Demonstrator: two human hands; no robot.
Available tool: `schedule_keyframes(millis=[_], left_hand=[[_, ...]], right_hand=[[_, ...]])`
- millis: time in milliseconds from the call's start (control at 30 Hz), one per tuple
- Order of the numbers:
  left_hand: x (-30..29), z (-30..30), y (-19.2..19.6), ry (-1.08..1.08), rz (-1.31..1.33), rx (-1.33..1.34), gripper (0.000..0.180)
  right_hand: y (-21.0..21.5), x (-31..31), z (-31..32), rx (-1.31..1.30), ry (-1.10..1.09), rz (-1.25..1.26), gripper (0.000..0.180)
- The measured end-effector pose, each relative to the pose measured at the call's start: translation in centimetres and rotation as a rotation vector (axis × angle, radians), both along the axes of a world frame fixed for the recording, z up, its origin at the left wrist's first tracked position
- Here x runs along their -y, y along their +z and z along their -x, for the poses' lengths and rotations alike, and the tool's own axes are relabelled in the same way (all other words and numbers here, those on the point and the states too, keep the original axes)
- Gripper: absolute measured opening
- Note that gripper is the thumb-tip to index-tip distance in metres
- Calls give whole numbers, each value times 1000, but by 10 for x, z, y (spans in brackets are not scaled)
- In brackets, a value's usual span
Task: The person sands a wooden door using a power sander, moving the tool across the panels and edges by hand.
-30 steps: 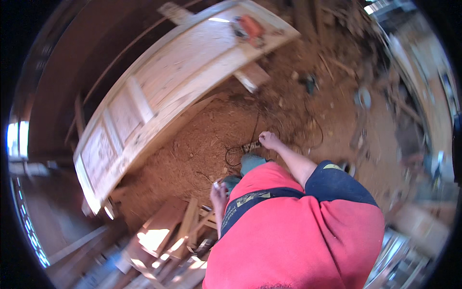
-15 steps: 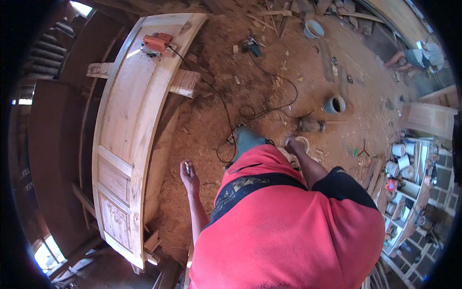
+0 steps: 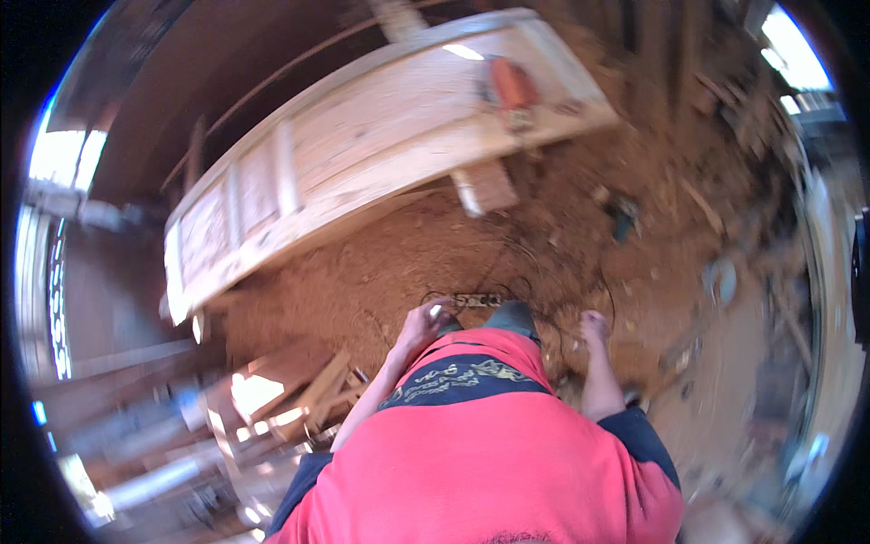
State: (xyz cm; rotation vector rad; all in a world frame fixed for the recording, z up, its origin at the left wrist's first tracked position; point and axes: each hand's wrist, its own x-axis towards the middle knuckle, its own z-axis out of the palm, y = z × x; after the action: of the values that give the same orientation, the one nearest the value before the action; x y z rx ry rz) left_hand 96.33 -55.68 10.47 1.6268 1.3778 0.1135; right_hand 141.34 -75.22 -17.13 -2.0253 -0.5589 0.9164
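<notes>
My left hand (image 3: 422, 325) is in front of my red shirt, its fingers closed round a small white object (image 3: 437, 310) too small to identify. To the right, my right hand (image 3: 594, 326) hangs with its fingers curled; blur hides whether anything is in it. Neither hand touches the panelled wooden door (image 3: 381, 150), which lies raised across the far left on wooden supports. On the door's right end rests an orange power tool (image 3: 514, 84), its kind smeared by motion.
A power strip (image 3: 478, 300) with dark cords lies on the dusty brown ground just ahead of me. A dark green tool (image 3: 622, 218) lies farther off, and a pale bucket (image 3: 721, 281) stands to the right. Wood offcuts (image 3: 322, 390) are piled at the left.
My view has swung left, so the door now runs across the far side. My left hand has come in closer to my body. My right hand has moved out from the shirt.
</notes>
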Motion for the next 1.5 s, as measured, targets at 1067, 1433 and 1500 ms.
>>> schedule_keyframes(millis=[1067,1433,1500], left_hand=[[-13,527,38,849,-331,330,32],[-63,735,1,1185,-387,142,39],[-79,775,12,1321,-408,109,41]], right_hand=[[296,-326,821,-281,1849,-219,44],[255,-479,1039,-429,1646,-98,26],[252,-521,1079,-404,1579,-169,26]])
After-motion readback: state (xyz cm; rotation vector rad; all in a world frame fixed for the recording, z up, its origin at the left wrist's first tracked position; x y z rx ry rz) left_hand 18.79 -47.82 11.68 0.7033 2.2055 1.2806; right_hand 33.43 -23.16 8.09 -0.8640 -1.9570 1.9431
